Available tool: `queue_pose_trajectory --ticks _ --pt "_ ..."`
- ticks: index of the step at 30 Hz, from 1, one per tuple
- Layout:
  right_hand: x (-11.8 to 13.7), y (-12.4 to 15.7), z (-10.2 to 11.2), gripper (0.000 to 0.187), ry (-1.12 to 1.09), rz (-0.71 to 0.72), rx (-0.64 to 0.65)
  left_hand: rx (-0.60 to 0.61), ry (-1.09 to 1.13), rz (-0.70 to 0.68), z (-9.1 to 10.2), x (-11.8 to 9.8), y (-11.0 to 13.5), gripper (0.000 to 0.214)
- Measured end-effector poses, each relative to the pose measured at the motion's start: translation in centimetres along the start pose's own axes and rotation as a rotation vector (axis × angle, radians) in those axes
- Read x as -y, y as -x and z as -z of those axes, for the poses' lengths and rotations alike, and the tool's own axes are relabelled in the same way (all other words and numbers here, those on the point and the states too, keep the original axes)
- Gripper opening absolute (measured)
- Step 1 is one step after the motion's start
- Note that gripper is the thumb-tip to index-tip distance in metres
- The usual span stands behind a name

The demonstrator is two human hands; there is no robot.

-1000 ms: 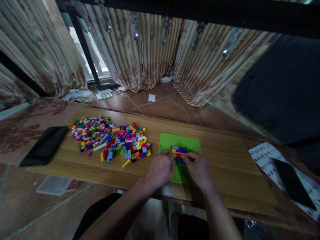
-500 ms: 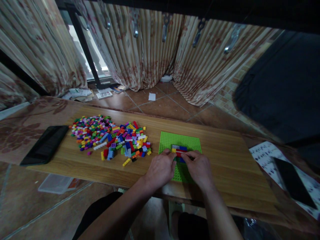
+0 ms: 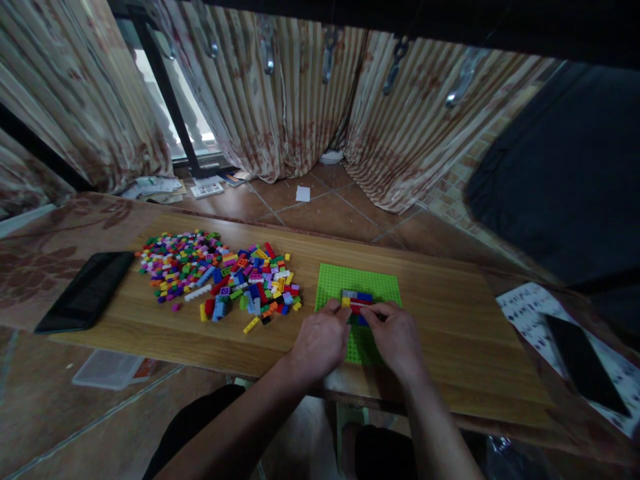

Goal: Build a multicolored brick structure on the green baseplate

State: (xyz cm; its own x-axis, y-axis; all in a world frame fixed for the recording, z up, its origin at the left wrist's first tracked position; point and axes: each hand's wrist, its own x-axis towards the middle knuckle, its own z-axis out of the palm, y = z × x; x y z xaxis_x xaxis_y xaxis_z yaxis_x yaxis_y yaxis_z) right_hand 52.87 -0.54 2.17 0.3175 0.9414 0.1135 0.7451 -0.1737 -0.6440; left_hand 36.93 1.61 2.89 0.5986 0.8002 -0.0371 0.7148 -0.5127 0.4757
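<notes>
- Unreadably small, dark print runs in rows across a white sheet at far right, partly covered by a black device.
- On the floor beyond the bench, a white printed paper bears blocky dark marks, too blurred to read.
- The left hand rests its bent fingers against the left end of a small brick build, beside a yellow brick; whether they grip cannot be told.
- The right hand has thumb and forefinger drawn together on the right end of a red brick.
- Gray and blue bricks sit just behind, the build standing on a green baseplate.
- Loose multicolored bricks spread across the bench to the left, near a dark phone.
</notes>
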Motion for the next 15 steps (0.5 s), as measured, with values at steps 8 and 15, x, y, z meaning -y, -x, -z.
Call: queue_pose_trajectory --ticks 8,15 --pt "-0.08 0.14 -0.04 0.030 -0.027 0.000 -0.006 0.045 -0.010 0.012 0.33 -0.35 0.15 0.032" --pt "-0.17 0.17 -0.10 0.031 -0.042 -0.005 -0.003 0.057 -0.070 0.009 0.24 -0.49 0.21 0.034"
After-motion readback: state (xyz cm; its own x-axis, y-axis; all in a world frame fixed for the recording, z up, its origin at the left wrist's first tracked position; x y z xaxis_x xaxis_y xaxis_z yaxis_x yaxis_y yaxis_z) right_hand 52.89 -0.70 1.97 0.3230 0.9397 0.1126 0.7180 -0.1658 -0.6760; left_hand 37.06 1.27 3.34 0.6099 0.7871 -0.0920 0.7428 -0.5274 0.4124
